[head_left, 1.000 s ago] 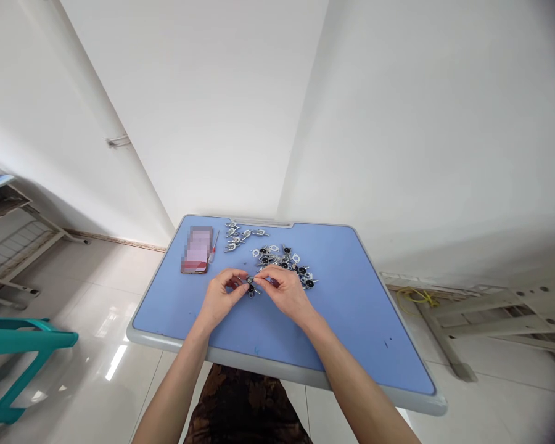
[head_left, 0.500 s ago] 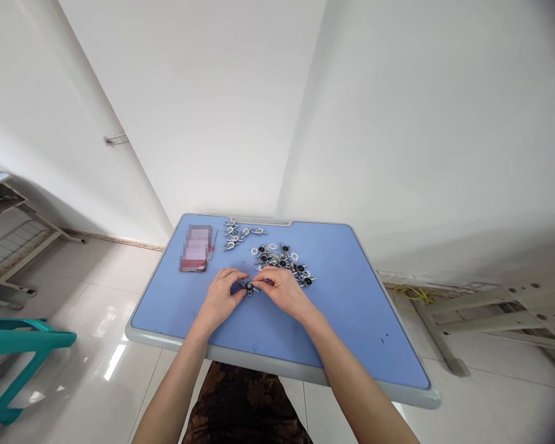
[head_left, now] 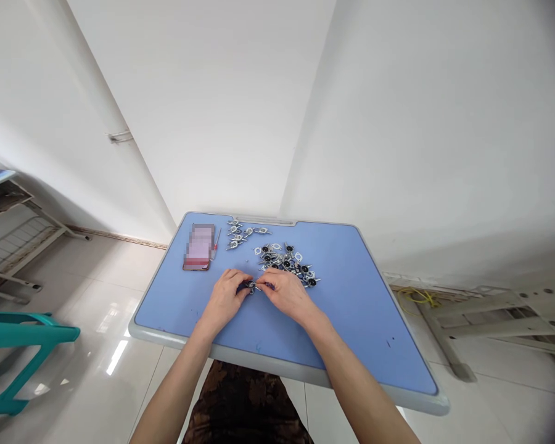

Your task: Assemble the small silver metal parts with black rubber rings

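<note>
On the blue table [head_left: 166,308], near its middle, lies a small black-and-metal part with thin prongs [head_left: 251,286]. My left hand [head_left: 225,298] grips its left side between thumb and fingers. From the right, the thumb and forefinger of my right hand [head_left: 287,292] pinch together at the part's other side; whatever sits between these fingertips is too small to make out. Just beyond my right hand is a pile of similar black-and-metal parts [head_left: 287,263], mixed with flat oval metal plates [head_left: 298,256]. My right hand hides the near edge of this pile.
At the back, a group of metal pieces [head_left: 235,237] lies apart from the pile. A phone [head_left: 198,246] rests at the left with a slim red-marked tool [head_left: 215,246] beside it. White wall [head_left: 240,123] stands behind the table; a teal stool [head_left: 28,333] is on the floor at left.
My left fingers have closed in on the small part, and my right fingertips have shifted slightly to the right along it. The view has moved a little; the piles look the same.
</note>
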Demonstrator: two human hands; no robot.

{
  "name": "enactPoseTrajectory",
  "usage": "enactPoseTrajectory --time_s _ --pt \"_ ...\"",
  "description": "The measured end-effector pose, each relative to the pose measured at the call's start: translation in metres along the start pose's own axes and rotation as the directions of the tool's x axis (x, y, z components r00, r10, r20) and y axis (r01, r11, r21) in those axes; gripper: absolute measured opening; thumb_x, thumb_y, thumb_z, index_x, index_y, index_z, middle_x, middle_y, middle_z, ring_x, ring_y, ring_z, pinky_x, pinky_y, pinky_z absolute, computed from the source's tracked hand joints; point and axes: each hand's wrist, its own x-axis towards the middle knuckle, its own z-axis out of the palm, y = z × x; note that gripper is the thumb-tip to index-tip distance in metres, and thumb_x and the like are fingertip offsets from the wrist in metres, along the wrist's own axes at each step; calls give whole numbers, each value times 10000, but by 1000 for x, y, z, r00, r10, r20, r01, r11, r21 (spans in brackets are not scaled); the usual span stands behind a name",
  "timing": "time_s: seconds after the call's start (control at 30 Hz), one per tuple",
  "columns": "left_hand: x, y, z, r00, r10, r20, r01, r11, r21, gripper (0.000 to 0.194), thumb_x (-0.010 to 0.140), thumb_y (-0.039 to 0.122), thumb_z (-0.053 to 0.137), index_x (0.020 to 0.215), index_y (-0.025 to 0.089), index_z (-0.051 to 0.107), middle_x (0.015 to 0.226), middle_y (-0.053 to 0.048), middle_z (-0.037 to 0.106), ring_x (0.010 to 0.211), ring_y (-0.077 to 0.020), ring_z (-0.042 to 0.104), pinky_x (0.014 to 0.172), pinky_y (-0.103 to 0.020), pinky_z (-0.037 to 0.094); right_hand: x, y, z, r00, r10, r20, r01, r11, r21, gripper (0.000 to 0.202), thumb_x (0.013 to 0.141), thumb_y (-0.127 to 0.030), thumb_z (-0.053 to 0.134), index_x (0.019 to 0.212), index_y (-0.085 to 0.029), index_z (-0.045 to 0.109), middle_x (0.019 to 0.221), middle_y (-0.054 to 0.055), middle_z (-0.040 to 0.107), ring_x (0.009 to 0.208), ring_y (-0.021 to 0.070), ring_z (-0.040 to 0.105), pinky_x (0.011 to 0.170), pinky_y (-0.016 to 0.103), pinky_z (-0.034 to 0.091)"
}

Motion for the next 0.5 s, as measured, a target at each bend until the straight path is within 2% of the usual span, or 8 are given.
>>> enactPoseTrajectory --time_s 0.3,0.5 --pt "0 -2 0 1000 -5 -2 5 1000 -15 227 805 91 598 996 208 637 951 -32 639 938 -203 551 846 -342 461 -1 -4 -5 999 17 38 -16 999 -37 170 866 -225 562 928 -226 720 865 22 685 739 154 626 661 262 446" --pt "0 -2 -1 1000 -23 -1 23 999 -46 228 800 92 597 990 209 647 939 -26 644 921 -193 559 835 -329 463 -2 -5 -10 999 33 22 -33 999 21 155 849 -178 551 879 -216 698 860 15 686 736 144 619 658 251 436"
